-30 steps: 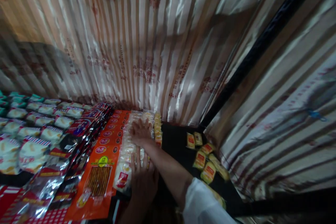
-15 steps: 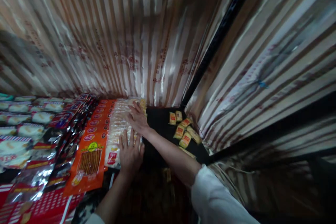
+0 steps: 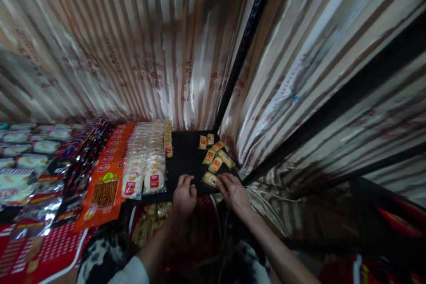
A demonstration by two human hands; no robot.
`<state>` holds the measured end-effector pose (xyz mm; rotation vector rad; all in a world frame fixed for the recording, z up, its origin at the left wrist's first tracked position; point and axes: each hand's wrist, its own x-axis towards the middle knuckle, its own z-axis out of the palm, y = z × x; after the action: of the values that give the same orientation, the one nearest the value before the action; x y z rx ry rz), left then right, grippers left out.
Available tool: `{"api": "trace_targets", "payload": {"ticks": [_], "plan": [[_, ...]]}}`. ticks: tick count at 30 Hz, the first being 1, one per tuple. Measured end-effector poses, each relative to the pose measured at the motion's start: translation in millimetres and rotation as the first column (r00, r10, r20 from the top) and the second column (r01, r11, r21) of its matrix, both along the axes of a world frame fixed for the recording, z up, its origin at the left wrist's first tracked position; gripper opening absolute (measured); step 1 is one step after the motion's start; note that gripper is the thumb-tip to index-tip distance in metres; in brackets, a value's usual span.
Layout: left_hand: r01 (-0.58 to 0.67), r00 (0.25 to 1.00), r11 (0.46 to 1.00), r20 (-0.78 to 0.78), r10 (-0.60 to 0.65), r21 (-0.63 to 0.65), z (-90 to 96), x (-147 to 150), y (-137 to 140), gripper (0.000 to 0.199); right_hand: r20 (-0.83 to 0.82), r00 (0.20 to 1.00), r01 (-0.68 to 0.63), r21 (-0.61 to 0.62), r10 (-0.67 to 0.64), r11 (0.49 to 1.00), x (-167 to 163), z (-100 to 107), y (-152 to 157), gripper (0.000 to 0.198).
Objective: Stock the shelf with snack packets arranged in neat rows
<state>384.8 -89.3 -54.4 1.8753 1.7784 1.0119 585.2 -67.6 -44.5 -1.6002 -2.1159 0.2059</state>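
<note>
Small yellow snack packets (image 3: 215,164) with red labels lie loosely at the right end of the black shelf (image 3: 184,155). My right hand (image 3: 235,195) pinches the right end of the nearest yellow snack packet (image 3: 209,180), close to the shelf's front edge. My left hand (image 3: 185,195) is over the front edge with its fingers curled in, and nothing shows in them. To its left stand two rows of clear-wrapped pale round snacks (image 3: 154,177). Beside them, a short row of yellow packets (image 3: 168,146) lines the back.
Orange snack bags (image 3: 106,193), dark shiny packs (image 3: 83,164) and white packs (image 3: 33,162) fill the shelf's left. Below are a red basket (image 3: 213,222) holding yellow packets and another red basket (image 3: 60,253). A striped plastic sheet (image 3: 149,53) and black posts (image 3: 246,49) enclose the shelf.
Both hands have left the clear-wrapped rows and moved right and nearer. My right hand now grips a loose yellow packet, while my left fingers have curled. The view has shifted right.
</note>
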Motion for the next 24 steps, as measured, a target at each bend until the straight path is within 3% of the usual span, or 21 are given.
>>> {"api": "trace_targets", "payload": {"ticks": [4, 11, 19, 24], "plan": [[0.014, 0.994, 0.99, 0.105, 0.001, -0.137, -7.8, 24, -3, 0.037, 0.078, 0.997, 0.008, -0.012, -0.007, 1.0, 0, -6, -6, 0.031], [-0.011, 0.996, 0.979, 0.085, 0.029, -0.206, -9.4, 28, -10, 0.048, 0.107, 0.994, -0.016, -0.073, 0.024, 0.997, -15, 0, -15, 0.033], [0.01, 0.997, 0.985, 0.076, 0.003, -0.17, -6.7, 21, -22, 0.055, -0.157, 0.972, -0.201, -0.174, 0.174, 0.964, -16, -1, -25, 0.034], [-0.026, 0.975, 0.996, 0.218, 0.043, -0.081, -10.4, 16, -29, 0.048, -0.334, 0.919, -0.269, -0.142, 0.21, 0.953, -14, 1, -31, 0.045]]}}
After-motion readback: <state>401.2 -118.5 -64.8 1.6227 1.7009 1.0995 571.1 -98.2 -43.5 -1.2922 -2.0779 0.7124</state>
